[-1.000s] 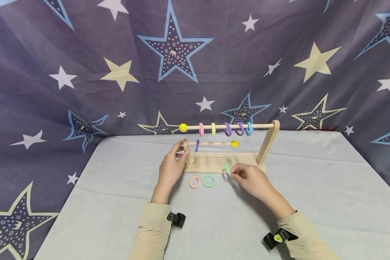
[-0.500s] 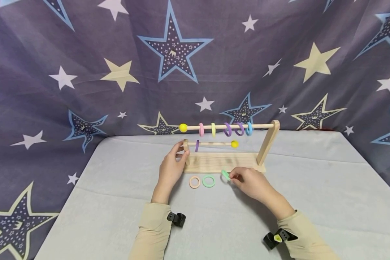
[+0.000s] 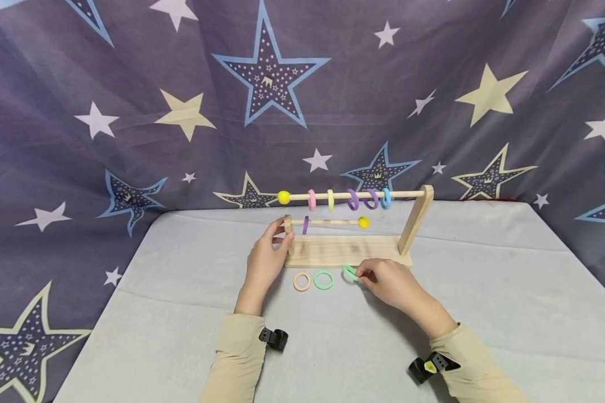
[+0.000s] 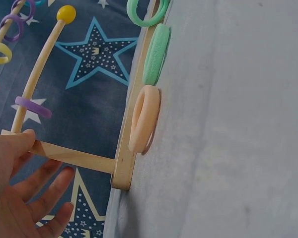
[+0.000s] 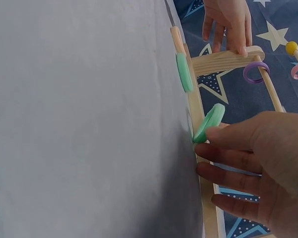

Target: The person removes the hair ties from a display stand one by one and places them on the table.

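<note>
A mint-green ring [image 5: 210, 120], apparently tilted, is being pinched by the fingers of the right hand [image 3: 390, 282], jutting leftward; beyond them, the lower rod's [image 3: 333, 223] wooden post [image 5: 221, 62] is being pinched by the left hand [image 3: 266, 260].

Mint-green ring [image 5: 209, 123], tilted, pinched at one edge, near upright pale wooden stand [image 3: 343, 251]

Nearest, the held ring [image 5: 210, 122] and the middle ring [image 4: 156, 54] are mint green, the left ring [image 4: 150, 111] peach. The far rings [image 3: 312, 200], left to right, are pink, pale yellow, purple, purple and blue; the hung near ring [image 3: 305, 225] is purple. Both knobs [image 3: 363, 223] are yellow, the stand [image 3: 348, 250] pale grained wood, the tabletop [image 3: 333, 347] light grey, the backdrop [image 3: 146, 50] dusky purple with cream, white and blue-edged stars [image 3: 187, 115].
</note>
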`<state>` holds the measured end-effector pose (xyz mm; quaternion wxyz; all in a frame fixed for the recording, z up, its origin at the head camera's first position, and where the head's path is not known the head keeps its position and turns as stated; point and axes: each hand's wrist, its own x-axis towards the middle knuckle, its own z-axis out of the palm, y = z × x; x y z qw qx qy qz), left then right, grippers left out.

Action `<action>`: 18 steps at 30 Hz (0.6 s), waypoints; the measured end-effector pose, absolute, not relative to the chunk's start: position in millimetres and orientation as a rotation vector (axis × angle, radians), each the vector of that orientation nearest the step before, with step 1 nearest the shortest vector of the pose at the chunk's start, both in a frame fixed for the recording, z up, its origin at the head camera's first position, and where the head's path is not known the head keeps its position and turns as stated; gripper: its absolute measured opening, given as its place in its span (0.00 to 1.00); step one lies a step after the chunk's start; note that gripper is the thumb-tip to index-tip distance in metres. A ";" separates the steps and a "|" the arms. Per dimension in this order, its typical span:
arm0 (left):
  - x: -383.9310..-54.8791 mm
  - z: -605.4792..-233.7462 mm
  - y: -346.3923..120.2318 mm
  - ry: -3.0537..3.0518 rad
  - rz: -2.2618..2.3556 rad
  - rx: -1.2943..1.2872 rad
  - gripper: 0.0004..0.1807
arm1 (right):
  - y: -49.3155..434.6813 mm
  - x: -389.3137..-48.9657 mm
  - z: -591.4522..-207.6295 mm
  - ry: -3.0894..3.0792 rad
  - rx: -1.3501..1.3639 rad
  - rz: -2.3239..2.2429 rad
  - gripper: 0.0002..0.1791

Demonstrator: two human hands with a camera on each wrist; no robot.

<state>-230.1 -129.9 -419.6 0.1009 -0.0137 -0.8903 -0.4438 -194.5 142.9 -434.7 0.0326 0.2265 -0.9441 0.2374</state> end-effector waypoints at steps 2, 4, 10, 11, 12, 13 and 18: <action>-230.2 -419.6 -129.7 -2.630 -1.314 -0.039 0.26 | 142.9 -194.7 -434.8 -2.904 0.698 0.723 0.05; -230.3 -419.5 -129.6 -2.631 -1.316 -0.037 0.26 | 142.9 -194.9 -434.6 -2.907 0.699 0.718 0.05; -230.4 -418.6 -129.6 -2.634 -1.311 -0.036 0.26 | 143.6 -194.9 -433.8 -2.912 0.705 0.721 0.05; -230.4 -418.6 -129.5 -2.634 -1.311 -0.036 0.26 | 143.8 -194.9 -433.7 -2.912 0.706 0.726 0.05; -230.4 -418.7 -129.5 -2.635 -1.310 -0.036 0.26 | 144.1 -194.8 -433.6 -2.913 0.705 0.729 0.05; -230.4 -418.8 -129.5 -2.635 -1.311 -0.037 0.26 | 144.3 -194.7 -433.6 -2.914 0.704 0.734 0.05; -230.6 -419.5 -129.7 -2.637 -1.308 -0.035 0.26 | 145.3 -194.8 -433.6 -2.910 0.691 0.759 0.05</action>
